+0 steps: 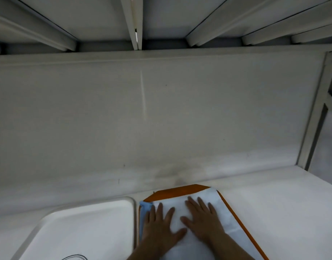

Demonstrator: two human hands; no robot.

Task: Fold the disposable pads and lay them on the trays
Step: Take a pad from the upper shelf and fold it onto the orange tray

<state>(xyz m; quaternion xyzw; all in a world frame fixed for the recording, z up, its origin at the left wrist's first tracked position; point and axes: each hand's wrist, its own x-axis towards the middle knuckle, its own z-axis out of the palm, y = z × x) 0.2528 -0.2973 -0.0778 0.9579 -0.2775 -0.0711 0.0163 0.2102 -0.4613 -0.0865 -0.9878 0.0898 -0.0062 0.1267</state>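
Note:
A folded disposable pad [214, 199], white on top with a blue edge showing at its left, lies on an orange tray [180, 191] at the bottom centre. My left hand [159, 226] presses flat on the pad's left part with fingers spread. Beside it, my right hand [202, 220] lies flat on the pad's middle, fingers straight. The pad covers most of the orange tray; only its far rim and right edge show.
A white tray [123, 201] sits just left of the orange one, with a thin dark cord [75, 257] at its near edge. The white work surface [283, 203] runs right, backed by a pale wall panel. A metal frame post [315, 113] stands at the right.

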